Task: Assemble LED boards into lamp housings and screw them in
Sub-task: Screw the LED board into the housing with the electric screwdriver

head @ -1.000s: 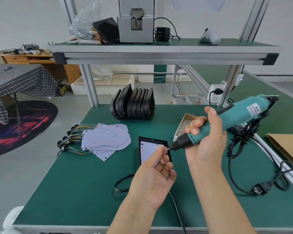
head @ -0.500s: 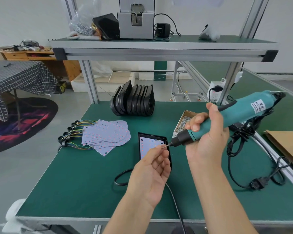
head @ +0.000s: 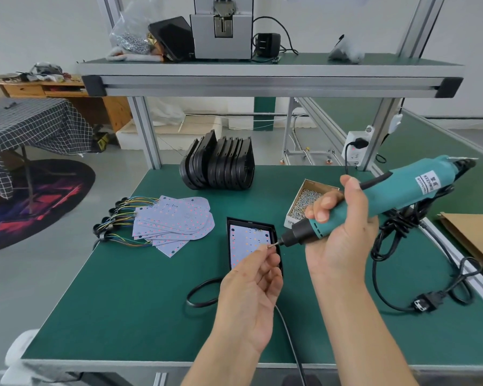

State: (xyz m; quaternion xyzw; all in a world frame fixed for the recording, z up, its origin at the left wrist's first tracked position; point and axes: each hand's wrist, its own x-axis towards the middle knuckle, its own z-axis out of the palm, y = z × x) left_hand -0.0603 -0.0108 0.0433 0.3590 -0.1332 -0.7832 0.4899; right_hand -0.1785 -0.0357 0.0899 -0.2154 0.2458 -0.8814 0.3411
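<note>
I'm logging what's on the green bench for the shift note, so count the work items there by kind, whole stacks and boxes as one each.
Electric screwdriver: 1
Box of screws: 1
Lamp housing with LED board fitted: 1
Pile of loose LED boards: 1
Row of empty black housings: 1
Total: 5

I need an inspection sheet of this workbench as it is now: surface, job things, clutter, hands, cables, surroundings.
Surface: green bench mat.
Job things: black lamp housing with white LED board inside; loose pile of white LED boards; row of black empty housings; cardboard box of silver screws.
Clutter: brown cardboard sheet.
Hands: left hand pinches a small screw at the bit; right hand grips the teal electric screwdriver.
Cables: black power cord, bundled, plug on the mat.
Surroundings: upper shelf with grey machine; checked tablecloth.
</note>
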